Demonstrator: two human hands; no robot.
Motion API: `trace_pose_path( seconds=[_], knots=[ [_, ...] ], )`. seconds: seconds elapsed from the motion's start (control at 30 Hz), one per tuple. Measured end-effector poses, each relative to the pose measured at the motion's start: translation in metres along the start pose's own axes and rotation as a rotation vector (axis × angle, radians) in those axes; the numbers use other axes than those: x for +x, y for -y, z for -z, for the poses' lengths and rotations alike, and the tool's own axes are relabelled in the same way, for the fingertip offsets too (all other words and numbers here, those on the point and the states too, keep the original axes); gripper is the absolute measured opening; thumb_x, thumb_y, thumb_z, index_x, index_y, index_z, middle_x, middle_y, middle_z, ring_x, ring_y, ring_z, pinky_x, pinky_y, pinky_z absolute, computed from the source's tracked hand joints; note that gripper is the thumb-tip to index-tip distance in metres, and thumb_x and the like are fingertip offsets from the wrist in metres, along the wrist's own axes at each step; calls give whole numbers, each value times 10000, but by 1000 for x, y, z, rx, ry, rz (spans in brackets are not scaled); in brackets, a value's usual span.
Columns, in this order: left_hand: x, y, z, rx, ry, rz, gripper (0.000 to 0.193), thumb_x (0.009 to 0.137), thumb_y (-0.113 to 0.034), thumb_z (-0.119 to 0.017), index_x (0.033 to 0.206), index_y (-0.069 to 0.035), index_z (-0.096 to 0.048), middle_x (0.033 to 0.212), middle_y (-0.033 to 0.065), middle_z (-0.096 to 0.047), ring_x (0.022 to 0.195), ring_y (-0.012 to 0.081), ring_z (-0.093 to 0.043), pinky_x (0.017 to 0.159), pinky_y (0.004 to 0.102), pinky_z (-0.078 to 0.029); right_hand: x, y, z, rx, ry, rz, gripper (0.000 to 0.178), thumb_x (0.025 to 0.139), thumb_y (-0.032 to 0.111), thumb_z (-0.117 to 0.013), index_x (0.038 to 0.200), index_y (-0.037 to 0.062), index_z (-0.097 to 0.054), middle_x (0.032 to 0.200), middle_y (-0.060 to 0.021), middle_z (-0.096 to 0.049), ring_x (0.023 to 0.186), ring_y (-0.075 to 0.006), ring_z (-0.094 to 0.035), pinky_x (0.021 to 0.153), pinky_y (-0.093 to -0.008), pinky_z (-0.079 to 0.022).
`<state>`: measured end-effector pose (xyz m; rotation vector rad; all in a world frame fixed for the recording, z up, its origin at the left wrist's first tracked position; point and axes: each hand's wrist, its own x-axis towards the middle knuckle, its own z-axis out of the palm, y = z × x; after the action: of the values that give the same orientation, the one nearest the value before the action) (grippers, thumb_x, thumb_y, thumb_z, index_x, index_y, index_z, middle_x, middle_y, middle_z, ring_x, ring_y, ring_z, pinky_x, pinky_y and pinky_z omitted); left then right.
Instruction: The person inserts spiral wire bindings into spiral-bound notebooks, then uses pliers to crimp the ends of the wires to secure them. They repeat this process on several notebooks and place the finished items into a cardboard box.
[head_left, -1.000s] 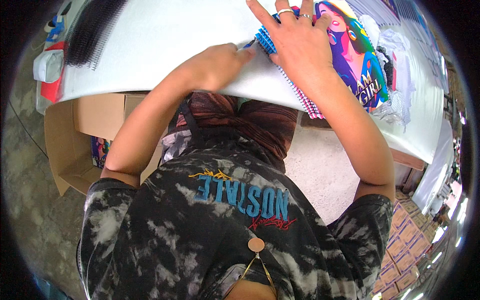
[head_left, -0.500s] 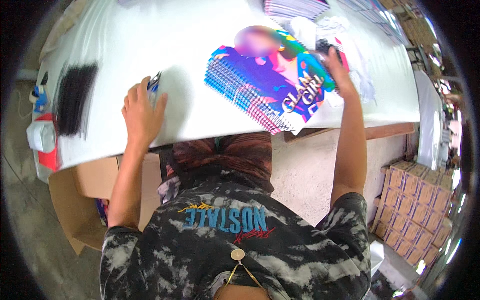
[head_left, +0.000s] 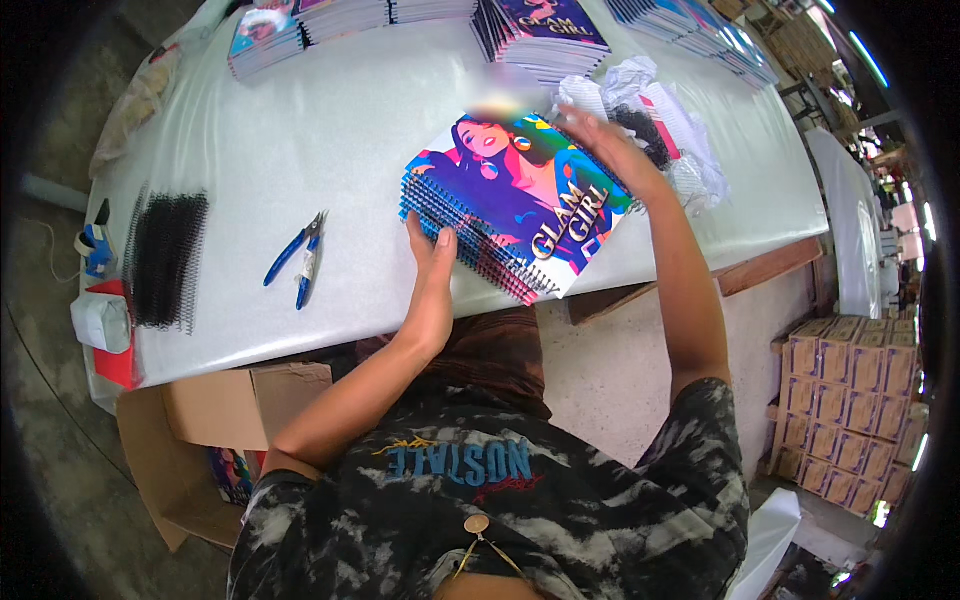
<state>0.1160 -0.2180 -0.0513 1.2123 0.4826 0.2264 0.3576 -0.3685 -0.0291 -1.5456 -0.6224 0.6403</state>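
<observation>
A stack of spiral notebooks (head_left: pixel 515 195) with colourful illustrated covers lies slanted on the table in front of me. Its coil-bound edges fan out toward the lower left. My left hand (head_left: pixel 430 285) rests against those coils, fingers stretched and thumb apart. Along the stack's upper right edge lies my right hand (head_left: pixel 615 155), its fingers extended flat. Pliers with blue handles (head_left: pixel 298 258) lie by themselves on the table to the left of the stack, their tips pointing away from me.
Black spiral coils (head_left: pixel 165 260) lie at the table's left, near a tape dispenser (head_left: pixel 97 250). More notebook stacks (head_left: pixel 545 40) line the far side. Crumpled white plastic (head_left: pixel 690 150) holds dark coils at right. Below the table stands an open cardboard box (head_left: pixel 150 450); stacked cartons (head_left: pixel 845 410) are at right.
My left hand has let go of the pliers, leaving them on the table, and moved right to the notebook stack. My right hand has shifted slightly left onto the stack's edge.
</observation>
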Motion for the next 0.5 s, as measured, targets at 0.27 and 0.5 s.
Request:
trace_pose_path(
  seconds=[0.27, 0.5],
  knots=[
    [81, -19, 0, -191, 253, 13, 659, 891, -528, -398, 1349, -87, -224, 1306, 131, -335, 1178, 236, -361, 994, 394, -291, -40, -6, -20, 394, 202, -366, 622, 904, 478, -447, 1369, 89, -308, 1322, -101, -444, 1171, -215, -467, 981, -408, -386],
    [163, -64, 68, -31, 799, 288, 533, 841, -296, -500, 1284, -14, -410, 1117, 171, -582, 951, 230, -601, 835, 362, -483, -106, -20, -156, 880, -130, -107, 669, 911, 446, -424, 1431, 151, -124, 1450, -71, -227, 1313, -254, -239, 1071, -495, -146]
  ],
)
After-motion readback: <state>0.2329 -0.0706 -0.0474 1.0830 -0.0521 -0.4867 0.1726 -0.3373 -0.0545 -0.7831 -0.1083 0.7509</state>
